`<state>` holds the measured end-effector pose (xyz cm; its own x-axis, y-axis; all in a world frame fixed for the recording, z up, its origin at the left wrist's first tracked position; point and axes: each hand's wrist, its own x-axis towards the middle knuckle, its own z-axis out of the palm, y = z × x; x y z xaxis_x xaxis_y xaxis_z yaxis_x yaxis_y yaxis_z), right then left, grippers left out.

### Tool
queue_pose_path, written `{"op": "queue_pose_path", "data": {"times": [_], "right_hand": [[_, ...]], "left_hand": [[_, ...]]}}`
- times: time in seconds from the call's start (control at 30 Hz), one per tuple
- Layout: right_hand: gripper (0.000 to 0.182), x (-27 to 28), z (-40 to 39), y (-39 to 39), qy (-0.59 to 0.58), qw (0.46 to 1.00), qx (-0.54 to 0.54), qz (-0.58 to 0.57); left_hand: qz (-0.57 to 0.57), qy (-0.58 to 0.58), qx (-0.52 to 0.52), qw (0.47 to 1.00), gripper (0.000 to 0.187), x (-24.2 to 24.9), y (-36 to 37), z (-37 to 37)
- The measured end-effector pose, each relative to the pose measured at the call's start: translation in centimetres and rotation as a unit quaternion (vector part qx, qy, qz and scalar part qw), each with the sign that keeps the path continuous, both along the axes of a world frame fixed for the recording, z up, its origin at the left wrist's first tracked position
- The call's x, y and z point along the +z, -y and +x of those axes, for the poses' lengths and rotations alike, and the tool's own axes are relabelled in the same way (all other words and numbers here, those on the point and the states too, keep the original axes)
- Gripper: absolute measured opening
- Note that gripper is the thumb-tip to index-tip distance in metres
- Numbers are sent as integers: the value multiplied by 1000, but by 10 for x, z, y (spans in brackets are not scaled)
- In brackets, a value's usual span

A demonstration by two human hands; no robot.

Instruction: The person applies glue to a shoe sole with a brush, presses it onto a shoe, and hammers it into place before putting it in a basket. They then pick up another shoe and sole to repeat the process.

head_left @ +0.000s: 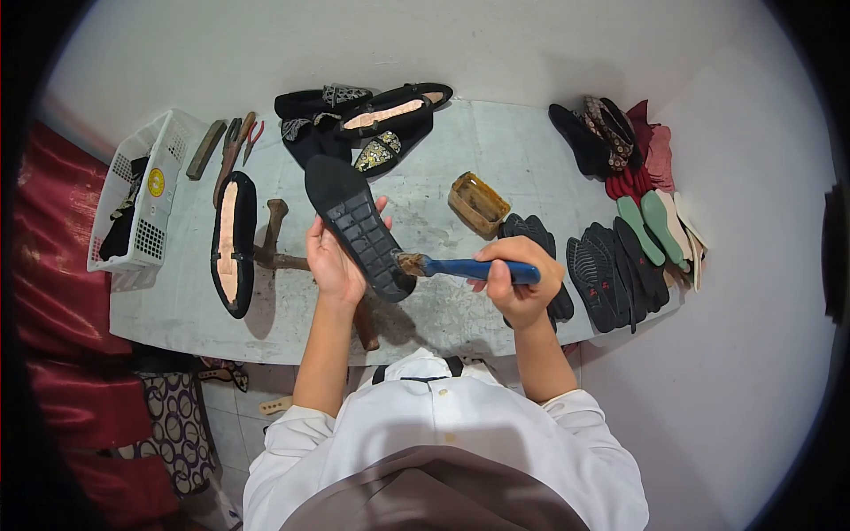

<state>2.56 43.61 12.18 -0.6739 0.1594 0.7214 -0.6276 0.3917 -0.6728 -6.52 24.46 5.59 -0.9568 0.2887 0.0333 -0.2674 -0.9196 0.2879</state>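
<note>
My left hand (pixel 335 265) holds up a black shoe sole (pixel 361 223), its gridded side facing me and its far end tilted up to the left. In my right hand (pixel 529 281) is a brush with a blue handle (pixel 474 268). The brush's stained bristles touch the sole near its lower end. Beyond my right hand stands a glass-like dish (pixel 479 206) smeared with something brown. Left of the sole, a black shoe upper with a peach insole (pixel 234 243) lies bottom up beside a hammer (pixel 274 232), partly hidden by my left hand.
Black soles (pixel 604 276) and green insoles (pixel 639 228) are piled on the right. Shoe uppers (pixel 381 124) are heaped at the back, with more (pixel 595 137) at the back right. A white basket (pixel 152 212) and pliers (pixel 232 142) occupy the left.
</note>
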Motion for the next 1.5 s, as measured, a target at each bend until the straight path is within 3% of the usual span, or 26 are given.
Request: {"op": "queue_pose_path", "data": {"times": [0.1, 0.23, 0.33, 0.5, 0.87, 1.07, 1.17, 1.37, 1.5], "right_hand": [[7, -4, 2, -6, 8, 1000, -4, -12], [9, -1, 4, -4, 8, 1000, -5, -5], [8, 8, 8, 8, 19, 1000, 15, -4], [10, 2, -1, 27, -110, 987, -11, 119], [6, 13, 1, 34, -49, 974, 53, 215], [15, 0, -9, 38, -141, 978, 6, 152], [6, 2, -3, 39, -108, 979, 18, 170], [5, 6, 8, 31, -51, 977, 38, 205], [15, 3, -4, 30, -99, 986, 25, 129]], "left_hand": [[82, -7, -24, 996, 57, -7, -2, -1], [61, 1, -19, 998, 60, -5, -8, 3], [53, -81, -65, 993, 63, 0, -10, 7], [32, -40, -57, 997, 67, 1, -16, 9], [-58, -11, -49, 997, 71, -12, -15, 9], [-90, 8, -25, 996, 70, -4, -19, 15], [-104, 0, -14, 994, 70, -5, -20, 10], [-111, -7, -1, 994, 70, -10, -15, 6], [-104, 9, 1, 995, 70, -5, -16, 9]]}}
